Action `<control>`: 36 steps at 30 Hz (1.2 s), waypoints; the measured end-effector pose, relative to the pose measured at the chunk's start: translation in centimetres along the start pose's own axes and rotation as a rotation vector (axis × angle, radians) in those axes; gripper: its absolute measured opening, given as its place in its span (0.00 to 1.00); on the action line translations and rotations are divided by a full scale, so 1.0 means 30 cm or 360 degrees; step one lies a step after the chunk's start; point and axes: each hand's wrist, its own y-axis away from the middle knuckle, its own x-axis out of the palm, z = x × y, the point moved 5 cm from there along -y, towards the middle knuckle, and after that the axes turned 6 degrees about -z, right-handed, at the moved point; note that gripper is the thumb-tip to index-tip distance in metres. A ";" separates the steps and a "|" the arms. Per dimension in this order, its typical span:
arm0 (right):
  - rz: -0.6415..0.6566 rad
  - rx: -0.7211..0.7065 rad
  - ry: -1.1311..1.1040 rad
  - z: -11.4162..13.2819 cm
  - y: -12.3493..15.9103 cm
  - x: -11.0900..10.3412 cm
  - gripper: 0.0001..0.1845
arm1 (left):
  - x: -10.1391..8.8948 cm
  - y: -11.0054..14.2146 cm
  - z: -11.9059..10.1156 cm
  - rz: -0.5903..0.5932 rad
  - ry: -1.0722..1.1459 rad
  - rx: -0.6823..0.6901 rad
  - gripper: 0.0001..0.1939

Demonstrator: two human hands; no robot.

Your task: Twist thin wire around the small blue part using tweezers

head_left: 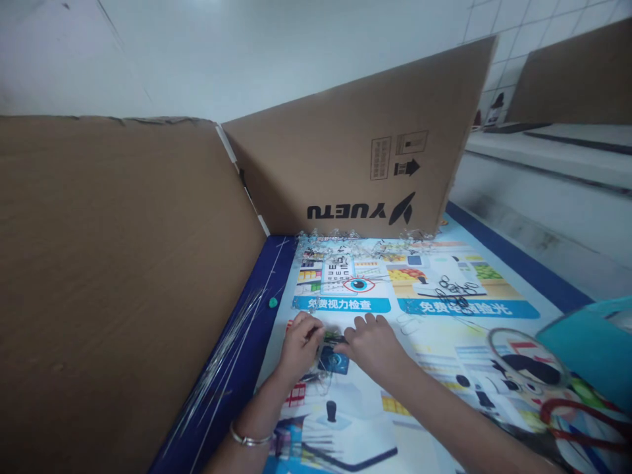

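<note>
The left hand [300, 343] and right hand [371, 347] — fingers curled narrow, contents unclear — hover near each other above a printed sheet [365, 411], thin wires [217, 368] lying left.

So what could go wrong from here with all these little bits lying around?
The bracelet on the left wrist might snag the loose thin strands on the blue border, since they lie close by. The small clear pieces are scattered along the foot of the printed cardboard, so some could slip out of sight. The dark loops lie heaped together and may tangle.
</note>
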 end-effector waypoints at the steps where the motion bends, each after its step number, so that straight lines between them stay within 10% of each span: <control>1: -0.0006 -0.0004 0.0004 0.000 0.001 0.002 0.20 | -0.003 0.000 -0.004 -0.0018 -0.0045 0.0029 0.09; 18: -0.0033 0.0019 -0.0040 0.005 0.007 0.017 0.16 | 0.016 0.032 -0.130 0.0230 -0.1066 0.0712 0.08; 25: -0.0032 0.0028 -0.0019 0.010 0.009 0.018 0.16 | 0.025 0.023 -0.113 0.0229 -0.1195 0.0556 0.11; 36: -0.0080 0.0019 -0.0012 0.004 0.008 0.024 0.17 | 0.000 -0.006 -0.036 0.0250 -0.0459 0.0219 0.06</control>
